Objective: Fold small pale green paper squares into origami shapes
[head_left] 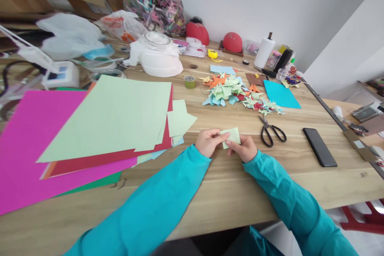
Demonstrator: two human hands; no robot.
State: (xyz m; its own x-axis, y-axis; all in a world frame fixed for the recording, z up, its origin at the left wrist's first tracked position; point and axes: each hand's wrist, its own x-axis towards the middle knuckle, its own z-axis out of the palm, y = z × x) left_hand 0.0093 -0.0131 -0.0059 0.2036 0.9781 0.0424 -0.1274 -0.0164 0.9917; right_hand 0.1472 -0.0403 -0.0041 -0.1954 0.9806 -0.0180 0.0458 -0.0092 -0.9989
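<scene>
pale green paper (235, 136), small and flat, pinched between two bare hands over the wooden table (192, 212), near the front edge; impossible to tell whether touching the wood. at the paper's left side, the left hand (211, 143), thumb laid across the upper face, fingers curled in close. at the lower right, the right hand (243, 149), thumb pressed on the face near the other thumb, fingers tucked behind. both grips closed down to the thickness of the paper. at both wrists, gathered teal sleeves (156, 198).

just beyond the right hand, scissors (266, 124) with black handles turned toward the person; farther right, a dark phone (319, 147) lying flat. ahead of the hands, a heap of folded paper pieces (223, 90) in pale green, light blue, orange and red, between a small green spool (189, 83) on the left and a bright blue sheet (282, 94) on the right.

beyond the left forearm, small pale green sheets (177, 122) beside a large pale green sheet (114, 116), on top of red, magenta (27, 148) and dark green paper. along the wall, a yellow tape measure (213, 54), a red dome (232, 43) and a clear bag (154, 4) stuffed with many-coloured bits.
</scene>
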